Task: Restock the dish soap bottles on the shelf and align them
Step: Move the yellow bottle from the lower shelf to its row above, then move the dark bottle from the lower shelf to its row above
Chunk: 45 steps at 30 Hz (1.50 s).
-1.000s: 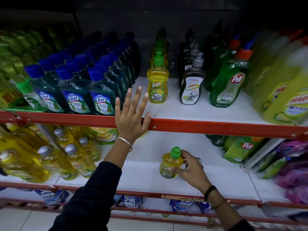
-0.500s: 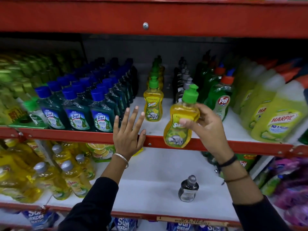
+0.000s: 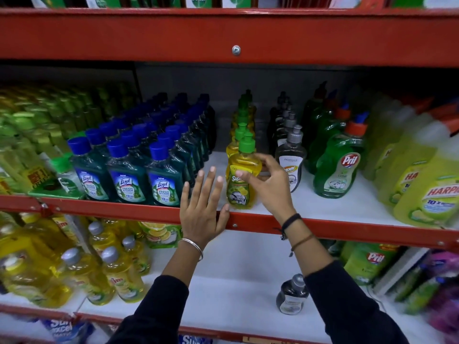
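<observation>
Fingers of your right hand [image 3: 269, 187] wrap the yellow plastic dish soap bottle with the green cap [image 3: 242, 178], standing upright at the front of the white middle shelf [image 3: 310, 206] (heading its own row). Your left hand [image 3: 202, 209] rests spread, empty, against the red shelf rail [image 3: 347, 230].

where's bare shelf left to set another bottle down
Middle shelf: bare white strip between the Lizol bottles and the yellow Super bottle; more in front of the Pril bottle. Lower shelf: wide bare centre around the lone grey-capped bottle. Both far ends are crowded.
</observation>
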Each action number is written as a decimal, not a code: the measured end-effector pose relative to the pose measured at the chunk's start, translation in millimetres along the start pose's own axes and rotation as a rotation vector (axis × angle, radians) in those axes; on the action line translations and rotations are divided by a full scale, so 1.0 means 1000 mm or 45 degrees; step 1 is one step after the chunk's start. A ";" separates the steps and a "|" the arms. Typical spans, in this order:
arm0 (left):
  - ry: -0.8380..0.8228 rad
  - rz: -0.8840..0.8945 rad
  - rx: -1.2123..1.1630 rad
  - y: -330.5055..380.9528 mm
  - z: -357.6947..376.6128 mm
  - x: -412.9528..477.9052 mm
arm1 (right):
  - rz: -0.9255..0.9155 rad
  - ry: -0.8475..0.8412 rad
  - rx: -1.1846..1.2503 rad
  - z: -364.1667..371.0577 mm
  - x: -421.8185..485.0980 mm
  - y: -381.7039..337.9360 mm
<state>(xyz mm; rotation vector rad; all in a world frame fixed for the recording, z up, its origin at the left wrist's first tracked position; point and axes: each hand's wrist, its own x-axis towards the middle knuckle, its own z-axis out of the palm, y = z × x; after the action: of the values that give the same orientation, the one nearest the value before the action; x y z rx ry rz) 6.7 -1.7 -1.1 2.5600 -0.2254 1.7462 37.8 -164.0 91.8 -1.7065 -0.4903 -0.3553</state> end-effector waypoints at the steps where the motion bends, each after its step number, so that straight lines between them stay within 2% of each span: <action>1: 0.002 0.002 -0.003 0.000 0.001 0.000 | -0.011 -0.004 -0.020 0.002 0.000 -0.001; 10: 0.014 0.022 -0.015 0.000 0.002 -0.001 | -0.064 -0.008 -0.176 0.001 -0.013 -0.003; 16: 0.020 0.028 -0.019 0.001 0.002 -0.001 | -0.295 0.327 -0.189 -0.034 -0.074 0.002; 19: 0.029 0.037 -0.013 0.001 0.003 -0.001 | -0.364 0.342 -0.312 -0.057 -0.115 0.033; 21: 0.029 0.036 -0.012 0.001 0.004 -0.002 | -0.219 0.263 -0.357 -0.072 -0.142 0.065; 27: 0.064 0.033 -0.033 -0.001 0.005 -0.002 | 0.499 -0.185 -0.439 -0.101 -0.196 0.166; 30: 0.062 0.033 -0.042 -0.001 0.005 -0.003 | 0.687 -0.366 -0.346 -0.103 -0.210 0.198; 35: 0.064 0.004 -0.027 0.000 0.004 -0.002 | 0.693 -0.253 -0.287 -0.099 -0.209 0.202; 38: 0.071 0.006 -0.018 0.000 0.004 -0.001 | 0.636 -0.258 -0.276 -0.100 -0.207 0.190; 45: 0.053 0.015 -0.014 0.000 0.003 -0.001 | 0.404 -0.147 -0.108 -0.110 -0.168 0.110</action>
<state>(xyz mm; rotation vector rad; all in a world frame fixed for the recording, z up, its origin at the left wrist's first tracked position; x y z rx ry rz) 9.1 -2.1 -3.4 2.5172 -0.2481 1.7948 -47.5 -309.2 -63.4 -1.8601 -0.2833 -0.0483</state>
